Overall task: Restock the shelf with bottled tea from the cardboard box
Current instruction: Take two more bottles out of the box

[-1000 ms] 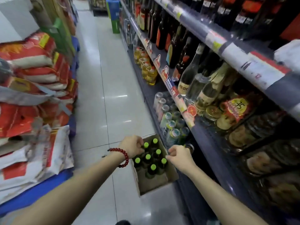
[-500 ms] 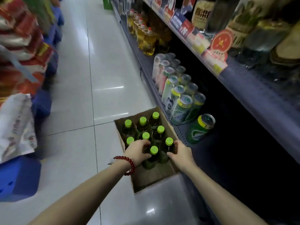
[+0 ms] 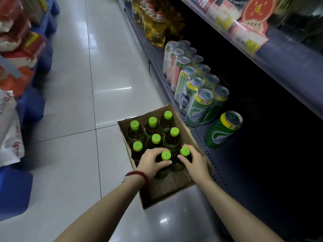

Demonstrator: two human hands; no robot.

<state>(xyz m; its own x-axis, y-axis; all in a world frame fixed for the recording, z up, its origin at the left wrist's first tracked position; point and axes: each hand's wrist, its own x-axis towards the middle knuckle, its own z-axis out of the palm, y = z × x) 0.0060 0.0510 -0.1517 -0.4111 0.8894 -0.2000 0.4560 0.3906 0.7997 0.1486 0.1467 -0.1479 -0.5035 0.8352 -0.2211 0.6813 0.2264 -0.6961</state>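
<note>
An open cardboard box (image 3: 174, 193) sits on the floor against the bottom shelf (image 3: 244, 172). Several dark tea bottles with lime-green caps stand upright in its far half. My left hand (image 3: 151, 163), a red bead bracelet on its wrist, wraps around the neck of the nearest tea bottle (image 3: 166, 155). To its right, my right hand (image 3: 194, 162) grips the neighbouring tea bottle (image 3: 185, 151) just under the cap. Both bottles stand inside the box. The near part of the box holds no bottles.
On the bottom shelf stand a single green beer can (image 3: 222, 131), shrink-wrapped packs of green cans (image 3: 197, 102), pink cans (image 3: 172, 67) and yellow oil bottles (image 3: 158, 30). Dark shelf space lies right of the single can. Stacked sacks (image 3: 15, 49) on blue pallets line the aisle's left.
The view has tilted down and closer to the box. Both hands have settled more tightly around the two nearest bottles, fingers curling under the caps.
</note>
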